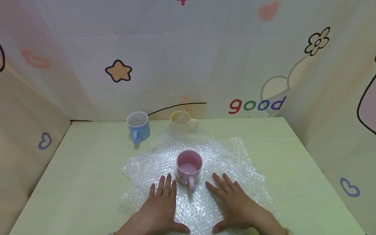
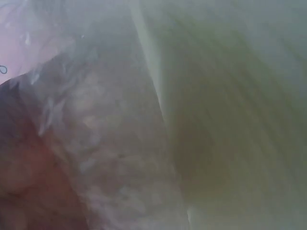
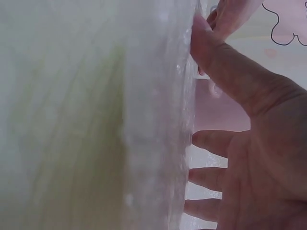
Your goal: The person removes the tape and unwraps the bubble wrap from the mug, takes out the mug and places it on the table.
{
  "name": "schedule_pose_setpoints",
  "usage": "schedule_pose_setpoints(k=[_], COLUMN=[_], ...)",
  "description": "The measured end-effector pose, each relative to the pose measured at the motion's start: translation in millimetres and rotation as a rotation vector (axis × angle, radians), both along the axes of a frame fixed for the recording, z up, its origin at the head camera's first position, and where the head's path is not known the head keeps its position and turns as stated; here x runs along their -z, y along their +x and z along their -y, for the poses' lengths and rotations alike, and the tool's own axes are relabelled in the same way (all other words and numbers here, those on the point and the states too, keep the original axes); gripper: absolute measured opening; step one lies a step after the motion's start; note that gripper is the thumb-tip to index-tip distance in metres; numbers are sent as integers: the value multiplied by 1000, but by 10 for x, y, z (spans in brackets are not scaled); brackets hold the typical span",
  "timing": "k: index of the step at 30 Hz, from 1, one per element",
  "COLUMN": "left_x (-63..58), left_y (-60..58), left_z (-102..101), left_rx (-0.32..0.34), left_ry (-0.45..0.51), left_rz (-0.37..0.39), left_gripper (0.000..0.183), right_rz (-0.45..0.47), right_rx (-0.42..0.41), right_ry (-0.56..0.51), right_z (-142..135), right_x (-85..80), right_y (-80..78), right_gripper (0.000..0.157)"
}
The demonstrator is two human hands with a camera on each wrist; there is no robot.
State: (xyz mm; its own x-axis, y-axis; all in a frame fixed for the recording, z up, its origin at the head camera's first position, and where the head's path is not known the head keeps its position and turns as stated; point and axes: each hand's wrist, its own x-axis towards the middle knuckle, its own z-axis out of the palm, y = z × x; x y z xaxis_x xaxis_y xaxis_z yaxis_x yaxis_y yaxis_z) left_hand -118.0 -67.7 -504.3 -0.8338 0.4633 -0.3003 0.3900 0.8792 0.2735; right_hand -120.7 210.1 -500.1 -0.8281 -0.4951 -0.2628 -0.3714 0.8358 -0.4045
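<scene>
A pink mug (image 1: 185, 176) stands upright on a spread sheet of bubble wrap (image 1: 235, 160), its handle turned toward me. Left of the mug, my left hand (image 1: 160, 209) lies on the wrap with straight fingers and the thumb out to the side. On the other side my right hand (image 1: 236, 207) rests on the wrap, fingers spread and straight. Neither hand holds the mug. In the right wrist view the fingertips (image 3: 204, 179) touch the wrap's surface. The left wrist view is blurred and shows mostly wrap (image 2: 110, 134) and tabletop.
A blue mug (image 1: 142, 130) stands at the back left of the pale green table (image 1: 73, 182). At the back middle is a yellow mug (image 1: 176, 125) with clear wrap-like material inside it. A printed curtain (image 1: 164, 65) hangs behind the table and along its sides.
</scene>
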Motion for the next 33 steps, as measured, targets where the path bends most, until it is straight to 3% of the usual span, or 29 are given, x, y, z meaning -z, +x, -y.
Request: schedule_pose_setpoints(k=[12, 20, 26, 29, 33], left_x=[93, 43, -90, -179, -237], left_y=[42, -8, -193, -344, -572], left_z=[57, 109, 218, 262, 273], left_rx=[-3, -15, -76, -107, -120], left_ry=[16, 43, 115, 218, 378], left_rz=[-35, -21, -31, -31, -1], left_gripper=[147, 145, 140, 133, 128], right_rz=[-79, -56, -59, -59, -46], right_rx=[-29, -20, 75, 115, 107], right_ry=[46, 35, -64, -142, -249], right_z=[85, 44, 35, 28, 60], right_x=[34, -54, -188, -242, -250], right_y=[29, -52, -195, -315, -496], right_gripper=[132, 122, 120, 120, 120])
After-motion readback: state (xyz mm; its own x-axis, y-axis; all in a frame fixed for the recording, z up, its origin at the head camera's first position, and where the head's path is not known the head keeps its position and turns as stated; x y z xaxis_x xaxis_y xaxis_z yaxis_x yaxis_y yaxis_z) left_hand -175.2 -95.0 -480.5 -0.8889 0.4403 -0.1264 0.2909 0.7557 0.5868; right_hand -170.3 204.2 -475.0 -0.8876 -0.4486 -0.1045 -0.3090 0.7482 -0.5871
